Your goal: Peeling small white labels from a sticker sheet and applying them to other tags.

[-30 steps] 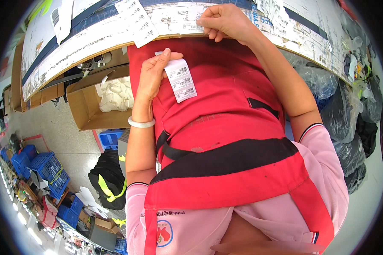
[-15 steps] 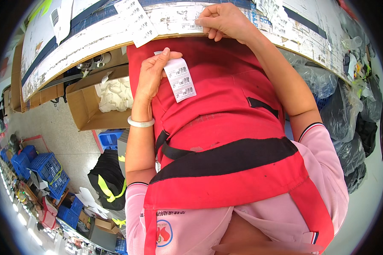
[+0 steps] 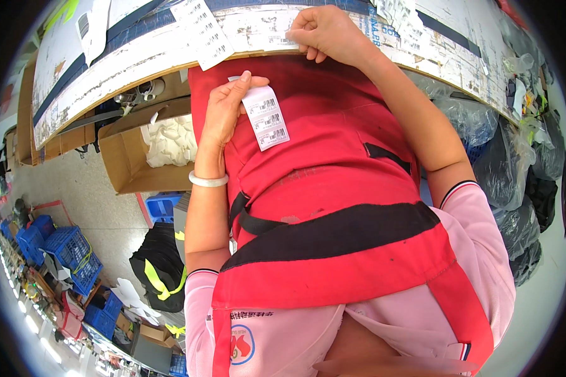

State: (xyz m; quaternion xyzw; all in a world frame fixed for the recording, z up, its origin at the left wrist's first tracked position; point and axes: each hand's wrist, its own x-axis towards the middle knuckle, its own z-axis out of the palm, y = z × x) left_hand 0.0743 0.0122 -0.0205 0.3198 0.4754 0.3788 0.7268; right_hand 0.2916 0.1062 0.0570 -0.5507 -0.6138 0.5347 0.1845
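Note:
My left hand point(image 3: 223, 113) is closed, thumb against fingers, on a short strip of white barcode labels point(image 3: 267, 119) that hangs down in front of the red apron point(image 3: 333, 138). At the near edge of the worn white tabletop point(image 3: 138, 60), my right hand point(image 3: 333, 34) is closed in a pinch. Its fingertips are at the right end of a small printed label point(image 3: 275, 40) lying on the table. Whether they grip that label or something else is hidden. Left of it, a longer sheet of barcode labels point(image 3: 202, 34) overhangs the table edge slightly.
More label sheets point(image 3: 396, 12) lie at the table's far right. Below the table on the left stands a cardboard box point(image 3: 122, 166) with white material point(image 3: 170, 141). Clear and dark plastic bags point(image 3: 503, 163) are piled at right. Blue baskets point(image 3: 75, 251) and a dark stack point(image 3: 157, 264) are at left.
My right hand has shifted very slightly, its fingertips moving a little left along the table edge. My left hand and its label strip have stayed put.

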